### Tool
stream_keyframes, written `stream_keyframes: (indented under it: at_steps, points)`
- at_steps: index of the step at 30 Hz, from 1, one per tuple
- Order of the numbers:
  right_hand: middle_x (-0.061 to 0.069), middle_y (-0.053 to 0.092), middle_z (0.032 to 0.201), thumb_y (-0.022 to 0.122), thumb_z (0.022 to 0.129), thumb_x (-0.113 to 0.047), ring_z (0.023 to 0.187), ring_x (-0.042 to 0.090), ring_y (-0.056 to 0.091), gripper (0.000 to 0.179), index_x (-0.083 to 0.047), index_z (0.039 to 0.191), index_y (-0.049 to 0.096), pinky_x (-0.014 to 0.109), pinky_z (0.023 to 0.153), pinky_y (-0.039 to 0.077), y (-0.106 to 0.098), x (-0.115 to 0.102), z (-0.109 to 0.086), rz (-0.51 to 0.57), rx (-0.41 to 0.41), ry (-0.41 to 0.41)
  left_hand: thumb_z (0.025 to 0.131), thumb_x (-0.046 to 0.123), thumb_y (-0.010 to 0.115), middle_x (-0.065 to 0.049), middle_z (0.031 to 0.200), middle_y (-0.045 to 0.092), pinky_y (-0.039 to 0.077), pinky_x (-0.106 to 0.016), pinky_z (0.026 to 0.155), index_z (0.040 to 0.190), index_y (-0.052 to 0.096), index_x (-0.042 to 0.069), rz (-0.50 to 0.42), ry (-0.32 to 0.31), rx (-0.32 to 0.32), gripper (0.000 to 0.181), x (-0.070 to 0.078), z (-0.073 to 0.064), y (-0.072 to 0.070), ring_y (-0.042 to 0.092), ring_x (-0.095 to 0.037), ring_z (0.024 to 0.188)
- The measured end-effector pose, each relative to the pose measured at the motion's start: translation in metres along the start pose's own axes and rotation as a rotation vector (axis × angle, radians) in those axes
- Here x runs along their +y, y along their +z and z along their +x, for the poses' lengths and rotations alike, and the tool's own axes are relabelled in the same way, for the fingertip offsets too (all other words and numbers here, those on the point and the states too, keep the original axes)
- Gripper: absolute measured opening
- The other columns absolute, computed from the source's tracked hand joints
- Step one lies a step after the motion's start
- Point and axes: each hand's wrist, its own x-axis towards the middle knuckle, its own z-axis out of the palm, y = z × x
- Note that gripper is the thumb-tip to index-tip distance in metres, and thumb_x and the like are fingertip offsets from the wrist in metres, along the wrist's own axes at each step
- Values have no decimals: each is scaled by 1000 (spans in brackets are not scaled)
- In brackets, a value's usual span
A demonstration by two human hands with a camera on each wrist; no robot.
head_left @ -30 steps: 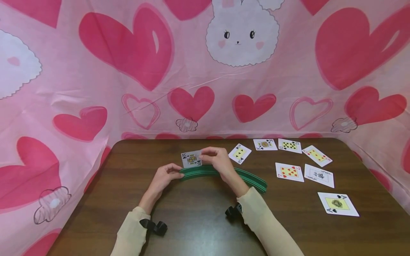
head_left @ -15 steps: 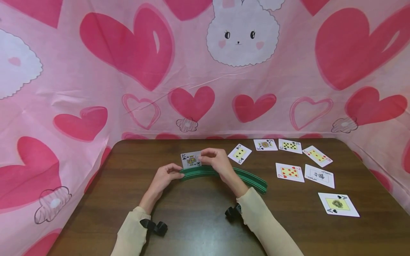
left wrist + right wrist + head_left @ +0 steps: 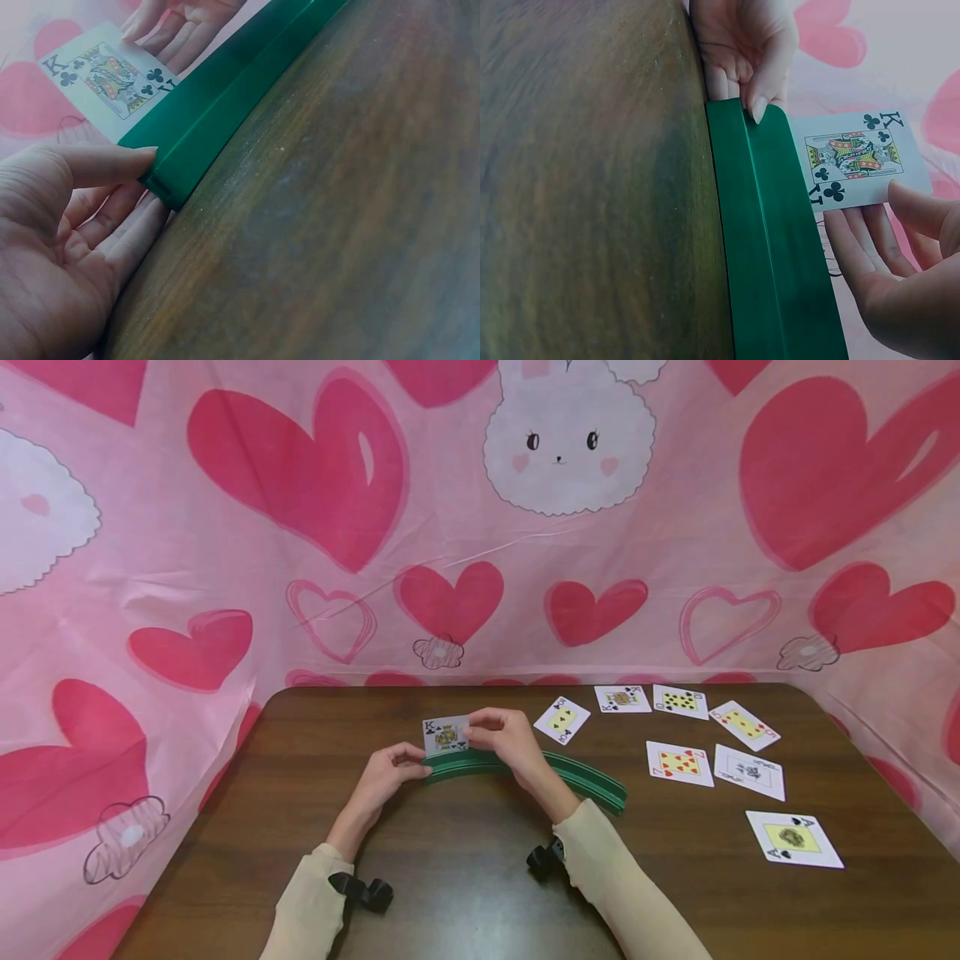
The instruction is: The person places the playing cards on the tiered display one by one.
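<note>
Plainly, K and a club mark can be read on the king of clubs (image 3: 442,737), the second K being partly hidden by the green card holder (image 3: 588,783). The card is gripped at its right edge between the thumb and fingers of the right hand (image 3: 507,740), and it is stood at the far side of the holder, close to its left end. Its lower edge is hidden, so whether it is seated in a slot cannot be told. The left end of the one curved holder is pinched by the left hand (image 3: 385,773).

Seven more cards are laid face up on the table (image 3: 465,860), to the right. Farthest, from left to right, are seen a black-pipped card (image 3: 562,721) (its number is too small to be sure of), another king (image 3: 622,699), a 10 (image 3: 680,702) and a red 5 (image 3: 745,725). Nearer are placed a red 7 (image 3: 679,763) and, at its right, a joker (image 3: 749,772) with blurred lettering; nearest is set an ace of spades (image 3: 794,838).
</note>
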Motion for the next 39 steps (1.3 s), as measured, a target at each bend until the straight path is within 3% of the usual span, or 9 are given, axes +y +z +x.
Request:
stream_keyframes:
  at_steps: [8, 14, 26, 32, 39]
  points:
    - [12, 63, 101, 64, 80, -11, 91, 23, 60, 21, -1, 99, 64, 34, 78, 49, -1, 7, 7, 10, -4, 13, 79, 17, 65, -8, 96, 63, 41, -36, 85, 100, 63, 5, -3, 8, -5, 24, -2, 2, 0, 55, -21, 86]
    - [8, 65, 97, 67, 79, -17, 86, 21, 60, 20, -6, 96, 67, 31, 75, 50, 4, 24, 18, -76, -18, -52, 79, 16, 66, -8, 98, 63, 39, -37, 88, 98, 62, 4, -22, 9, -8, 23, -4, 4, -1, 55, -21, 89]
    - [4, 66, 90, 69, 76, -15, 76, 16, 63, 14, -10, 89, 68, 28, 69, 51, 7, 31, 19, -144, 51, -102, 79, 16, 66, -10, 100, 63, 39, -37, 88, 99, 61, 3, -35, -1, -8, 24, -4, 3, -1, 56, -21, 87]
    - [4, 66, 87, 70, 75, -14, 72, 13, 63, 15, -9, 89, 68, 27, 67, 51, 5, 33, 20, -217, 89, -146, 80, 16, 64, -10, 99, 63, 39, -36, 86, 100, 62, 3, -28, 1, -16, 24, -3, 1, -1, 55, -21, 88]
    - [-5, 66, 82, 69, 77, -18, 74, 9, 59, 10, -16, 87, 69, 24, 69, 49, 7, 35, 17, -335, 100, -215, 79, 16, 65, -9, 100, 62, 39, -35, 86, 98, 62, 4, -32, 1, -11, 22, -3, 1, 0, 55, -21, 89]
